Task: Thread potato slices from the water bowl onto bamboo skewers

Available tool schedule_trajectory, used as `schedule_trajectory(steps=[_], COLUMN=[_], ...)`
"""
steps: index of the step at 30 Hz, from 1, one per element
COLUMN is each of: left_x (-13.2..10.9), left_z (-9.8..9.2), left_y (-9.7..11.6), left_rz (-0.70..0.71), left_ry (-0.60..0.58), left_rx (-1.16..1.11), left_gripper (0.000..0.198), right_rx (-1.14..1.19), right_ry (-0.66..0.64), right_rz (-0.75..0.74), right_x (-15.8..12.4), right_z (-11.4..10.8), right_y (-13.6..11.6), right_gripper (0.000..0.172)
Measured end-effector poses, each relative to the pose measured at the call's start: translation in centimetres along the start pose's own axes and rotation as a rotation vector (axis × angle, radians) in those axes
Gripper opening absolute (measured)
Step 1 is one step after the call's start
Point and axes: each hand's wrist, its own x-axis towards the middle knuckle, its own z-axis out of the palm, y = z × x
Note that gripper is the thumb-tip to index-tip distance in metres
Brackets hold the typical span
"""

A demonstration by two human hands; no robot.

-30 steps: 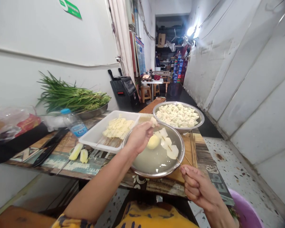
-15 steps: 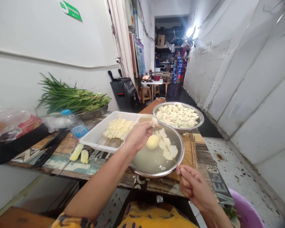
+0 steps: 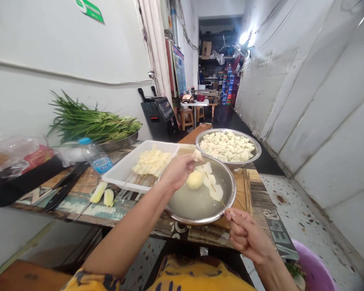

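Observation:
My right hand (image 3: pixel 245 230) is closed on the lower end of a thin wooden skewer (image 3: pixel 225 206). Several pale potato slices (image 3: pixel 216 191) are threaded along it, over a steel basin (image 3: pixel 200 218) of cloudy water. At the skewer's far end, my left hand (image 3: pixel 180 170) pinches another pale potato slice (image 3: pixel 197 155) between thumb and fingers. A peeled round potato (image 3: pixel 195 179) sits in the basin just beyond that hand. To the left, a white plastic tub (image 3: pixel 115 178) holds skewered slices (image 3: pixel 151 163).
Behind the basin stands a bowl of cauliflower florets (image 3: pixel 227 146). Loose skewers (image 3: pixel 248 190) lie on the right. Leftward are a water bottle (image 3: pixel 98 157), two yellowish vegetable pieces (image 3: pixel 108 197), a black-handled knife (image 3: pixel 59 197) and green chives (image 3: pixel 91 123). A purple tub (image 3: pixel 317 262) is on the floor.
Both hands keep almost the same place and grip. The threaded slices have shifted very slightly; the view has moved a little.

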Motion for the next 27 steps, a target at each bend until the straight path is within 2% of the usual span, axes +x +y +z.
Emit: schedule_trajectory(steps=[2, 4, 6, 8, 9, 10, 12, 15, 16, 18, 20, 25, 27], left_x=[0.0, 0.0, -0.1, -0.2, -0.2, -0.2, -0.2, -0.2, -0.2, -0.1, -0.1, -0.3, -0.5], left_z=[-0.1, 0.0, 0.2, 0.4, 0.5, 0.6, 0.7, 0.7, 0.8, 0.8, 0.8, 0.6, 0.5], left_y=[-0.1, -0.1, 0.0, 0.0, 0.0, 0.0, 0.0, -0.2, -0.2, -0.4, -0.5, -1.1, -1.3], left_rz=[-0.014, -0.017, -0.014, -0.009, -0.008, -0.008, -0.011, -0.035, -0.048, -0.072, -0.073, 0.000, 0.030], left_ry=[-0.013, -0.006, 0.005, 0.008, 0.007, 0.005, 0.010, 0.014, 0.009, -0.005, -0.006, 0.006, 0.005], left_rx=[-0.017, -0.020, 0.000, 0.020, 0.026, 0.028, 0.020, 0.007, -0.001, -0.023, -0.044, 0.006, 0.018], left_gripper=[0.015, 0.015, 0.015, 0.015, 0.014, 0.014, 0.014, 0.012, 0.010, 0.009, 0.010, 0.016, 0.018], right_rx=[0.120, 0.056, -0.189, -0.484, -0.586, -0.630, -0.519, -0.086, 0.040, 0.178, 0.168, -0.140, -0.194], right_ry=[-0.044, 0.007, 0.176, 0.403, 0.485, 0.512, 0.390, 0.082, 0.025, -0.004, 0.012, 0.181, 0.217], right_rz=[0.105, 0.066, -0.124, -0.390, -0.492, -0.532, -0.420, -0.060, 0.022, 0.088, 0.059, -0.213, -0.253], right_x=[0.2, 0.3, 0.2, -0.1, -0.3, -0.5, -0.6, -0.3, -0.1, 0.3, 0.6, 0.1, -0.2], right_z=[-0.2, -0.2, 0.1, 0.5, 0.7, 0.8, 0.8, 0.1, -0.1, -0.4, -0.3, 0.3, 0.3], right_y=[-0.4, -0.4, 0.1, 0.5, 0.7, 0.7, 0.5, -0.4, -0.7, -1.2, -1.3, -0.8, -0.7], right_gripper=[0.035, 0.035, 0.034, 0.032, 0.031, 0.030, 0.030, 0.030, 0.031, 0.033, 0.034, 0.036, 0.036])
